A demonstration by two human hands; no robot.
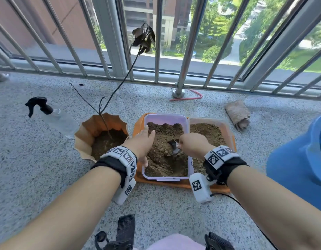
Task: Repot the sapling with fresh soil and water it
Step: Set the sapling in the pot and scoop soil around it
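A thin sapling (118,87) with dark wilted leaves stands in a scalloped orange pot (87,134) holding some dark soil. To its right a clear purple-tinted tub (167,118) is heaped with brown soil. My left hand (141,143) holds the tub's left wall, thumb outside and fingers over the rim. My right hand (192,144) grips the handle of a small metal scoop (173,147) whose bowl is dug into the soil. A clear spray bottle (53,116) with a black trigger lies on the floor left of the pot.
A second tub of soil (210,123) sits right of the first, both on an orange tray (174,184). A rolled cloth (238,114) lies at the back right, a blue bucket (297,159) at the right edge. A metal railing (181,73) runs behind.
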